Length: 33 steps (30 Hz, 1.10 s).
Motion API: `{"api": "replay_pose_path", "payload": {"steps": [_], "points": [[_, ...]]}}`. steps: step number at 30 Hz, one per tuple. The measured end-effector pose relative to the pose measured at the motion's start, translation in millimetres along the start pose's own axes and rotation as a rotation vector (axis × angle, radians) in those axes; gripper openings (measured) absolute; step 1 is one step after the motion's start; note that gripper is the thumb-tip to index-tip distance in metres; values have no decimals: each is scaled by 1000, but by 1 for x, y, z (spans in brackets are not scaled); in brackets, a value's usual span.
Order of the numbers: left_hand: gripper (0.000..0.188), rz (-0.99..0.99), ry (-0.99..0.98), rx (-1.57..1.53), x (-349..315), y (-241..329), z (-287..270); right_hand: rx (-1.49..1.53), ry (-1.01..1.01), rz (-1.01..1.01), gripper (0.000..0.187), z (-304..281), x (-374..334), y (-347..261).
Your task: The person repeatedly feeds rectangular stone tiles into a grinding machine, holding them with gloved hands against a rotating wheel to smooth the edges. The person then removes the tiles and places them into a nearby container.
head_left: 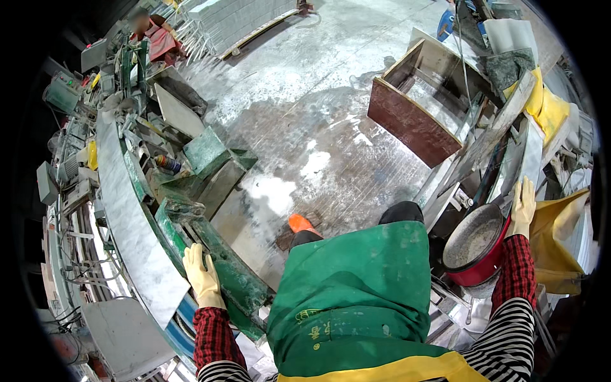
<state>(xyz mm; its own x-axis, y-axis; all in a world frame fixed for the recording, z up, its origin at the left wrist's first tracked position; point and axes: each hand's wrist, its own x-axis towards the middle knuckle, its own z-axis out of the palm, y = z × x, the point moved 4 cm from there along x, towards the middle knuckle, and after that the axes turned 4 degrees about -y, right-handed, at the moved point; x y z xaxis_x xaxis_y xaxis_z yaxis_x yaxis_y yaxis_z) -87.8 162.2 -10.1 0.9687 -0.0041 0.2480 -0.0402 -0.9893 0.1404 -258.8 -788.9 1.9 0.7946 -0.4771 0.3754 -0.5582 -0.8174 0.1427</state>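
Observation:
My left hand, in a cream rubber glove, lies with fingers stretched out at the edge of a green metal machine frame. Beside it runs a long white-grey marble-like strip, curving away along the left. On the right, my right hand, gloved alike, has its fingers extended upward beside a red pan with a dark rim. Pale grit or residue coats the pan's inside. Whether the right palm touches the surface beneath is hidden. Neither hand grips anything visible.
A brown open-topped box stands ahead right, near a leaning plank and yellow sheeting. Stacked pale slabs stand far ahead. Another person is at far left. The floor looks wet; machinery lines the left.

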Motion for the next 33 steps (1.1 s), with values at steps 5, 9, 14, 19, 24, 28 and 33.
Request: {"api": "replay_pose_path", "payload": {"steps": [5,9,14,19,24,28,33], "points": [[41,11,12,1,0,-1,1,-41,33,9,49,-2,-5,-5],[43,-1,4,4,-4,-3,0,-26,25,15,50,-6,-7,-14],[44,-42,3,-108,-3,-6,5,-44,28,-12,49,-2,-12,-6],[42,3,34,-44,-1,0,-1,-23,25,28,48,-8,-17,-13],[42,29,57,-29,-2,0,-3,-48,-10,9,48,-12,-20,-21],[42,-21,41,-117,-3,-4,3,-223,-39,-104,48,-1,-27,-8],[42,-15,41,-61,-3,-1,0,-114,-23,-18,49,0,-30,-9]]}}
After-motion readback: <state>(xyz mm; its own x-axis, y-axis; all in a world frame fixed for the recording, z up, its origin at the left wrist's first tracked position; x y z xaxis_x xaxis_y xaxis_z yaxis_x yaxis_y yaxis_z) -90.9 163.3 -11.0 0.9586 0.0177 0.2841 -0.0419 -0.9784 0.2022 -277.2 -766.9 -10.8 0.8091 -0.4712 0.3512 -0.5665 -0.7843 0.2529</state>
